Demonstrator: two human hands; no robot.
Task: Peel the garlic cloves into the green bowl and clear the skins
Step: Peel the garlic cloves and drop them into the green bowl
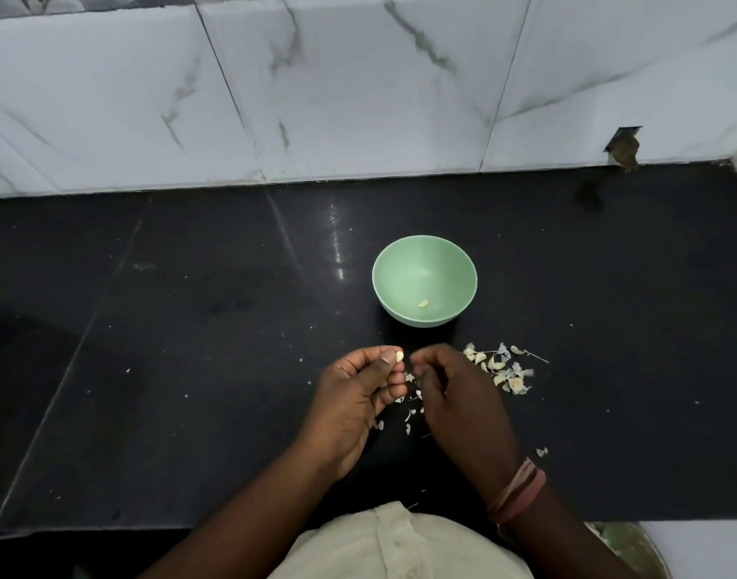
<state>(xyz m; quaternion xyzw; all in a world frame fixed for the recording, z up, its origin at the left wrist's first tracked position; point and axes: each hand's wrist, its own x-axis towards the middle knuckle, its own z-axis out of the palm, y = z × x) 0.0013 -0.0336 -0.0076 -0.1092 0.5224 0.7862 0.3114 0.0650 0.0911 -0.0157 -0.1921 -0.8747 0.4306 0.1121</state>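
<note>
Marble-veined wall tiles back our black worktop (191, 328). Near its middle stands the green bowl (424, 248), with one peeled clove (423, 303) inside. Toward the front edge, our left hand (350, 399) pinches a garlic clove (399, 356) between thumb and fingertips; our right hand (454, 394) hovers beside it, fingers curled, seemingly empty. Unpeeled cloves and skins (500, 367) lie right of the hands. We judge the clove light, firm and slippery once bare, so we'd hold its sides; the papery skins should scatter easily.
</note>
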